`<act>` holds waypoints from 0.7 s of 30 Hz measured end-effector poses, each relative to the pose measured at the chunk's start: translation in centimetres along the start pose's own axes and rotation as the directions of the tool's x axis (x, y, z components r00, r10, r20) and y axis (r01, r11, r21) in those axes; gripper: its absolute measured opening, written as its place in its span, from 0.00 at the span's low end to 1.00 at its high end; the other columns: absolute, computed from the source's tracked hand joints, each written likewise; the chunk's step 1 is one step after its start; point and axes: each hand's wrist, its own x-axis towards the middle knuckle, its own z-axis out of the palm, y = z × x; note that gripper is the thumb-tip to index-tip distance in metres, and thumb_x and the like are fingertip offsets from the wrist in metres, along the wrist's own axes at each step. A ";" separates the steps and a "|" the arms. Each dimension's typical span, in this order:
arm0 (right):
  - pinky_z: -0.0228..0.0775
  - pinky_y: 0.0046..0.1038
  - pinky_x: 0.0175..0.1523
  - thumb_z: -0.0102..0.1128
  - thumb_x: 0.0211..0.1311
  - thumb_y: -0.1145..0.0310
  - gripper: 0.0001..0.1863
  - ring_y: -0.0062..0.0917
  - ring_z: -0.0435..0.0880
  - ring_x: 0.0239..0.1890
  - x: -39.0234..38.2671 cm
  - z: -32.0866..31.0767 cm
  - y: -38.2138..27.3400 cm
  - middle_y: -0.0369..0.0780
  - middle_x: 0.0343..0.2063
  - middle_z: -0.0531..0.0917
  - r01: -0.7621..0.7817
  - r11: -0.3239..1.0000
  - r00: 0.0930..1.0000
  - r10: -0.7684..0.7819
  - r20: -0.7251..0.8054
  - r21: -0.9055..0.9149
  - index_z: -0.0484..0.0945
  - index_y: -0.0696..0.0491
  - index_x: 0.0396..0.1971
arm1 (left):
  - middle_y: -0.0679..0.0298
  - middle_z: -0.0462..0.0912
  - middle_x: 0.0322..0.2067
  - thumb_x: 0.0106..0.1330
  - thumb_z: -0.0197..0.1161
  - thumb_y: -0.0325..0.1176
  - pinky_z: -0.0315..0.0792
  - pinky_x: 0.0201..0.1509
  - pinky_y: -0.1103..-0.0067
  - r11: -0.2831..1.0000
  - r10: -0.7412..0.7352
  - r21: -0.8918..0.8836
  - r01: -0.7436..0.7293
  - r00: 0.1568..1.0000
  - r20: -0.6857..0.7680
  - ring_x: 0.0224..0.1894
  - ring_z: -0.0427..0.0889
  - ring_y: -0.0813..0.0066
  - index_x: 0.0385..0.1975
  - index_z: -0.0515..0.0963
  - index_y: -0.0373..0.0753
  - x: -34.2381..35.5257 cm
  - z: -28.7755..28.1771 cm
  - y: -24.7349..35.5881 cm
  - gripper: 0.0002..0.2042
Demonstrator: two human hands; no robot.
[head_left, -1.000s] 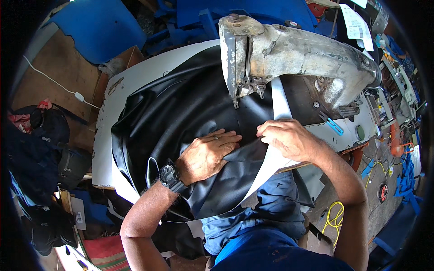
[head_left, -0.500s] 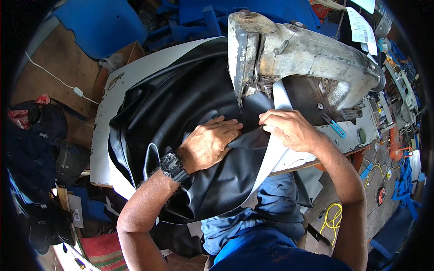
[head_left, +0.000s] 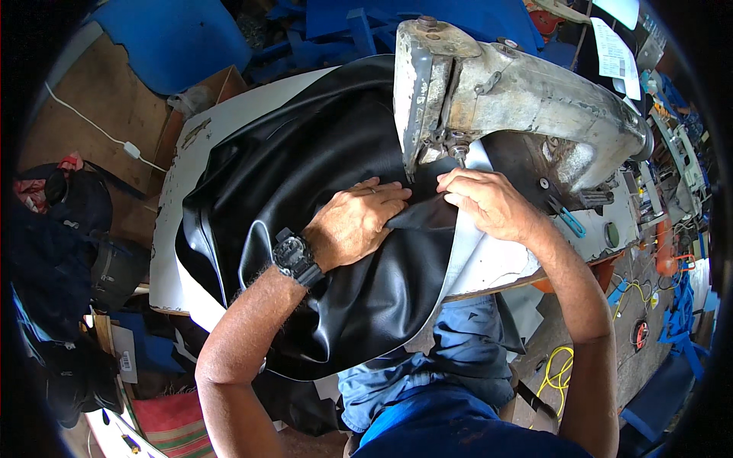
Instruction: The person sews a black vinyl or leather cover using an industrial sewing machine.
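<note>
A large sheet of shiny black vinyl (head_left: 305, 160) with a pale backing lies in folds across the table and hangs over its front edge. Its right edge runs under the head of a worn grey sewing machine (head_left: 527, 91), by the needle area. My left hand (head_left: 359, 221), with a ring and a black wristwatch (head_left: 295, 256), rests flat on the vinyl, fingers stretched toward the machine. Just in front of the needle area, my right hand (head_left: 489, 200) pinches the vinyl's right edge between thumb and fingers.
Blue thread snips (head_left: 569, 221) and a small dark round piece (head_left: 611, 234) lie on the white table (head_left: 504, 267) at right. A white cable (head_left: 92, 118) runs at the left. Yellow cord (head_left: 557, 375) lies on the floor. Blue sheet material (head_left: 175, 46) stands behind.
The vinyl has shifted a little toward the machine, and its folds lie differently. Both hands have moved slightly forward with it, keeping the same hold.
</note>
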 end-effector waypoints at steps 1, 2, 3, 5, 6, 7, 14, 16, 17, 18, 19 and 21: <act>0.80 0.43 0.54 0.60 0.75 0.72 0.09 0.48 0.87 0.48 0.1 0.1 0.0 0.48 0.47 0.86 -0.021 1.000 1.000 0.021 -0.004 0.022 0.81 0.63 0.46 | 0.54 0.81 0.67 0.58 0.70 0.23 0.67 0.81 0.59 1.000 -0.002 -0.008 0.002 1.000 -0.002 0.72 0.77 0.58 0.59 0.81 0.33 0.0 -0.1 -0.1 0.25; 0.80 0.43 0.54 0.60 0.74 0.72 0.09 0.48 0.87 0.48 0.2 0.2 -0.1 0.48 0.47 0.85 -0.041 0.998 0.999 0.042 -0.008 0.043 0.81 0.63 0.46 | 0.54 0.81 0.67 0.58 0.70 0.23 0.67 0.81 0.59 1.000 -0.004 -0.015 0.004 1.000 -0.004 0.72 0.77 0.58 0.59 0.81 0.33 0.1 -0.2 -0.2 0.25; 0.80 0.43 0.54 0.60 0.74 0.72 0.09 0.48 0.87 0.48 0.2 0.2 0.0 0.48 0.47 0.85 -0.041 0.998 0.999 0.041 -0.009 0.043 0.81 0.63 0.46 | 0.54 0.81 0.67 0.58 0.70 0.23 0.67 0.81 0.59 1.000 -0.004 -0.013 0.004 1.000 -0.003 0.72 0.77 0.58 0.59 0.81 0.33 0.2 -0.1 -0.4 0.25; 0.80 0.43 0.55 0.60 0.74 0.73 0.10 0.48 0.87 0.49 0.3 0.3 0.2 0.48 0.47 0.85 -0.010 0.999 0.999 0.012 -0.044 0.031 0.81 0.63 0.47 | 0.54 0.81 0.67 0.57 0.70 0.23 0.67 0.80 0.59 1.000 0.024 0.019 -0.024 0.999 -0.025 0.72 0.77 0.57 0.59 0.81 0.33 0.3 0.0 -0.8 0.25; 0.80 0.43 0.55 0.60 0.74 0.73 0.10 0.48 0.87 0.49 0.3 0.4 0.2 0.48 0.47 0.85 -0.007 1.000 0.999 0.008 -0.049 0.027 0.81 0.63 0.47 | 0.54 0.81 0.67 0.57 0.70 0.23 0.67 0.80 0.59 0.999 0.028 0.025 -0.027 0.999 -0.027 0.72 0.77 0.57 0.59 0.81 0.33 0.4 0.1 -0.9 0.25; 0.80 0.43 0.56 0.60 0.74 0.73 0.10 0.47 0.87 0.49 0.3 0.5 0.2 0.48 0.48 0.85 -0.016 0.999 0.998 0.018 -0.058 0.029 0.81 0.63 0.47 | 0.53 0.82 0.66 0.58 0.70 0.23 0.68 0.80 0.59 1.000 0.022 0.017 -0.021 0.999 -0.034 0.72 0.77 0.57 0.59 0.81 0.32 0.4 0.1 -1.0 0.25; 0.80 0.42 0.58 0.62 0.73 0.71 0.12 0.47 0.86 0.52 0.1 1.1 -0.3 0.48 0.52 0.85 -0.046 0.999 0.989 0.043 -0.139 -0.018 0.80 0.61 0.51 | 0.49 0.83 0.63 0.62 0.71 0.26 0.68 0.79 0.60 1.000 -0.031 -0.005 0.031 0.998 -0.057 0.69 0.79 0.53 0.61 0.80 0.31 0.5 -0.9 -0.3 0.25; 0.79 0.41 0.61 0.64 0.71 0.72 0.13 0.47 0.86 0.55 -1.3 0.4 -2.7 0.48 0.54 0.84 -0.006 0.998 0.983 -0.005 -0.186 -0.059 0.80 0.60 0.52 | 0.47 0.83 0.61 0.65 0.73 0.30 0.68 0.78 0.59 0.996 -0.082 -0.022 0.081 0.993 -0.081 0.68 0.80 0.51 0.63 0.78 0.31 -0.2 -1.7 1.6 0.26; 0.79 0.41 0.63 0.64 0.69 0.74 0.13 0.47 0.85 0.57 -2.7 -0.3 -4.3 0.48 0.55 0.84 0.026 0.998 0.974 -0.038 -0.223 -0.056 0.81 0.59 0.51 | 0.46 0.83 0.61 0.66 0.73 0.32 0.68 0.78 0.58 0.995 -0.072 0.057 0.087 0.973 -0.221 0.67 0.80 0.49 0.64 0.77 0.30 -0.7 -2.3 3.8 0.27; 0.78 0.42 0.65 0.65 0.68 0.76 0.13 0.46 0.84 0.59 -3.7 -0.5 -5.6 0.48 0.56 0.84 0.061 0.997 0.963 -0.071 -0.261 -0.044 0.82 0.58 0.51 | 0.45 0.83 0.60 0.68 0.73 0.35 0.69 0.77 0.57 0.985 -0.055 0.135 0.108 0.936 -0.348 0.67 0.80 0.47 0.65 0.76 0.30 -1.6 -2.7 6.0 0.27; 0.76 0.43 0.69 0.65 0.64 0.79 0.15 0.44 0.82 0.62 -5.0 -1.0 -6.7 0.47 0.57 0.84 0.108 0.991 0.977 -0.120 -0.176 -0.075 0.83 0.58 0.50 | 0.44 0.83 0.60 0.68 0.73 0.36 0.68 0.77 0.57 0.993 -0.102 0.032 0.117 0.946 -0.307 0.67 0.79 0.45 0.65 0.76 0.29 -2.6 -3.1 8.4 0.29; 0.70 0.43 0.74 0.66 0.56 0.80 0.21 0.41 0.77 0.69 -7.0 -0.5 -8.7 0.44 0.60 0.82 0.137 0.970 0.989 -0.145 -0.027 -0.200 0.84 0.58 0.52 | 0.41 0.82 0.60 0.67 0.74 0.41 0.67 0.77 0.56 0.985 -0.171 -0.074 0.158 0.961 -0.216 0.67 0.79 0.43 0.66 0.75 0.28 -4.9 -3.1 13.6 0.32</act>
